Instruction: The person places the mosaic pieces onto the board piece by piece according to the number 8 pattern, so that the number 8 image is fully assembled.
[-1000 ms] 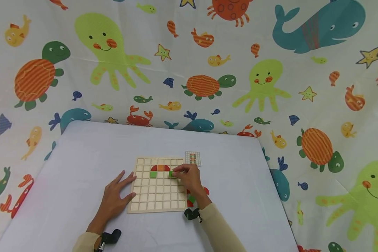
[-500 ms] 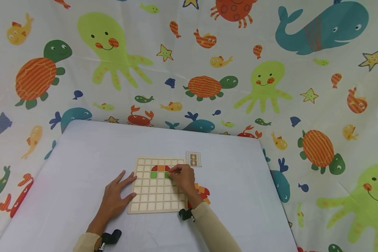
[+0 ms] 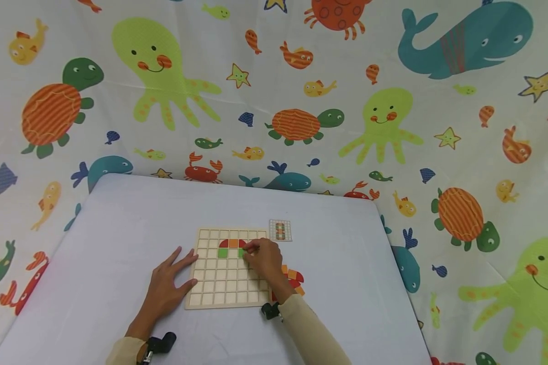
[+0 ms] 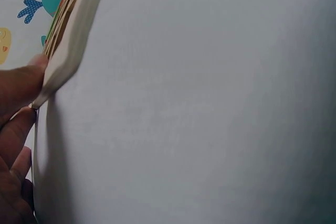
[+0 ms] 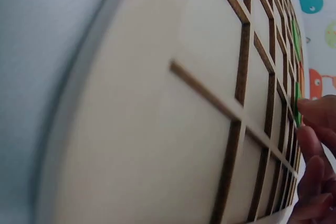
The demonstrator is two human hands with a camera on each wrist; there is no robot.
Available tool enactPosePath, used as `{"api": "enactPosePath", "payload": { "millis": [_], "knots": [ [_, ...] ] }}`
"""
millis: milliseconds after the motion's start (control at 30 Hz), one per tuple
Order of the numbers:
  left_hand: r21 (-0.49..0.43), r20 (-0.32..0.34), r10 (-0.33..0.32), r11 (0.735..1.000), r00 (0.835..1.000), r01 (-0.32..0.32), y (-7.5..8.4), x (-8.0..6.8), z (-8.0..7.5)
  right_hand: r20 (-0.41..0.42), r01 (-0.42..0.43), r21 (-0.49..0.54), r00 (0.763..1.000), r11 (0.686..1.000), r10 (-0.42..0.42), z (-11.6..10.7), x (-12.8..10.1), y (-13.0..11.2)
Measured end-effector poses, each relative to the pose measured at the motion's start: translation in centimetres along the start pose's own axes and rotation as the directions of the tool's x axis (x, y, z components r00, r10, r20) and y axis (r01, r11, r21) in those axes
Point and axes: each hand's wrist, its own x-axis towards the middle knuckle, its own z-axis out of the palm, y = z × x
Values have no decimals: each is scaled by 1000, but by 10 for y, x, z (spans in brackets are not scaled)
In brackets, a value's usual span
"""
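A white-covered worktop [image 3: 132, 218] spreads out beneath both hands, its far edge meeting a pale cloth [image 3: 274, 88] that fills the background, printed with octopuses, turtles, whales, crabs, fish and stars. The wooden grid board [image 3: 226, 298] lies flat on the near half of the worktop. It looks roughly square, so neither axis is plainly longer; its near edge rises very slightly toward the right.

On the board, a short row runs left to right: an orange tile [image 3: 233, 243] between two red pieces [image 3: 224, 244], their curved corners facing outward and away from the person. Below the left red piece sits a green square [image 3: 222, 253]; below the right one is another green tile [image 3: 241, 252], partly covered, so its long axis cannot be told.

The right hand [image 3: 265, 258] pinches that second tile's edge, fingers nearly together. The left hand [image 3: 166, 286] has its fingers spread, tips touching the board's left side. A patterned card [image 3: 280, 230] lies just beyond the board's far right corner; red and orange pieces [image 3: 296, 276] lie beside its right edge.
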Motion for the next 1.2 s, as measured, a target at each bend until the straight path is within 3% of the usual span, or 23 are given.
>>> {"api": "enactPosePath", "payload": {
  "millis": [233,400,600,833,1200],
  "knots": [
    [7,-3,10,1000,1000,-10,-2,0,1,23,-33,196,999,980,29,-22,-12,15],
    [11,10,1,1000,1000,-2,-3,0,1,15,-31,237,999,971,28,-44,-17,34],
    [12,9,6,1000,1000,-6,-5,1,3,-2,-80,225,997,971,83,-65,-22,56],
    [15,-1,19,1000,1000,-19,-6,1,2,45,-199,205,980,958,194,-76,-30,62],
    [18,-1,11,1000,1000,-11,-4,2,3,178,-104,151,981,983,76,-68,-46,66]
  ]
}}
